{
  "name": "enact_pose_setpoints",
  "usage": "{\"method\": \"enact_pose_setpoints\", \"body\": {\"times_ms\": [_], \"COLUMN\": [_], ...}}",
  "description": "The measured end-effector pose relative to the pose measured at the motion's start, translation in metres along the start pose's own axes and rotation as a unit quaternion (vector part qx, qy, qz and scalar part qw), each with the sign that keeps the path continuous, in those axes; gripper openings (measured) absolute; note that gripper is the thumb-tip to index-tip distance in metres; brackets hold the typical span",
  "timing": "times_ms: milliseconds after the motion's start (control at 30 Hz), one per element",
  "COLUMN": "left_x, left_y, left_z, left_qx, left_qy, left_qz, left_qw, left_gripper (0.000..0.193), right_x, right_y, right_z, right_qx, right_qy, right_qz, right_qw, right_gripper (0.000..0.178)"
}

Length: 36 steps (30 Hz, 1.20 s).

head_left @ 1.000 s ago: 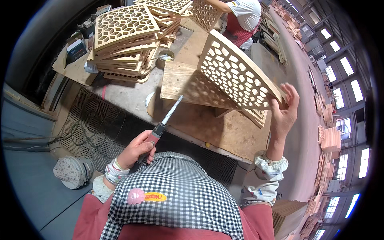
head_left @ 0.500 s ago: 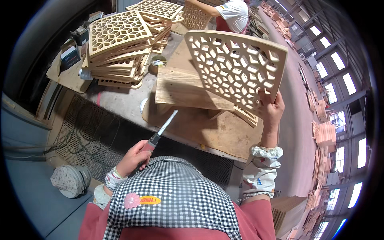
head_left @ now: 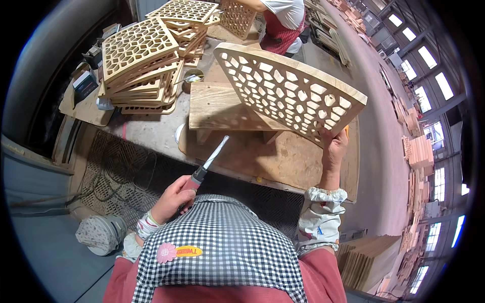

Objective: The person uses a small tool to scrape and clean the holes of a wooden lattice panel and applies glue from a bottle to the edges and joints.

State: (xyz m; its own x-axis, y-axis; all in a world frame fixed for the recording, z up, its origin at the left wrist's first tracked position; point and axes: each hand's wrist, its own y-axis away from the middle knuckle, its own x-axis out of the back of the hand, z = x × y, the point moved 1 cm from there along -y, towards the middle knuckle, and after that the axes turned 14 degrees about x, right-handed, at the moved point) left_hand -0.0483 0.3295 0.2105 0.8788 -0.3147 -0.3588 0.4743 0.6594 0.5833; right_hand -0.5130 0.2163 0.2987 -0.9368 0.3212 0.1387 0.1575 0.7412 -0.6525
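Observation:
My left hand, in front of my checked apron, is closed round the red body of a slim power tool. The tool has a black collar and a long pale rod with spiral marks, pointing up and away. Gripped at its near right corner by my right hand, a wooden lattice panel stands tilted above the bench. The panel is pierced by many angular holes and has a thick plain edge. Beneath it is a low wooden stand, partly hidden by the panel. The tool's rod is apart from the panel.
A tall stack of similar lattice panels rises at the back left of the workbench. Beside it sits a small bowl. Another person handles a panel at the far side. A bucket stands on the floor at left.
The panel has tipped, so its holes look narrower and more of its thick edge shows. My right hand turned with it. The tool stays in my left hand, nearly unmoved.

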Motion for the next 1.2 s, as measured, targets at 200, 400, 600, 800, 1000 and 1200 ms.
{"method": "enact_pose_setpoints", "body": {"times_ms": [200,400,600,800,1000,1200], "left_x": [-0.013,-0.028,-0.042,-0.041,-0.042,-0.048], "left_y": [0.002,-0.001,-0.008,-0.023,-0.024,-0.035], "left_z": [0.012,0.048,0.091,0.106,0.108,0.119], "left_qx": [-0.02,-0.073,-0.083,-0.102,-0.115,-0.127], "left_qy": [-0.057,-0.093,-0.105,-0.079,-0.09,-0.124], "left_qz": [0.041,0.028,0.009,-0.01,-0.004,0.089], "left_qw": [0.997,0.993,0.991,0.992,0.989,0.98], "left_gripper": [0.041,0.047,0.053,0.045,0.034,0.038], "right_x": [-0.022,-0.045,-0.082,-0.098,-0.094,-0.097], "right_y": [-0.002,-0.016,-0.047,-0.056,-0.057,-0.054], "right_z": [-0.04,-0.059,-0.098,-0.102,-0.103,-0.107], "right_qx": [0.033,0.045,0.09,0.1,0.131,0.144], "right_qy": [0.016,0.068,0.123,0.145,0.178,0.142], "right_qz": [0.002,0.053,-0.032,-0.065,-0.067,-0.077], "right_qw": [0.999,0.995,0.988,0.982,0.973,0.976], "right_gripper": [0.034,0.038,0.039,0.04,0.039,0.04]}}
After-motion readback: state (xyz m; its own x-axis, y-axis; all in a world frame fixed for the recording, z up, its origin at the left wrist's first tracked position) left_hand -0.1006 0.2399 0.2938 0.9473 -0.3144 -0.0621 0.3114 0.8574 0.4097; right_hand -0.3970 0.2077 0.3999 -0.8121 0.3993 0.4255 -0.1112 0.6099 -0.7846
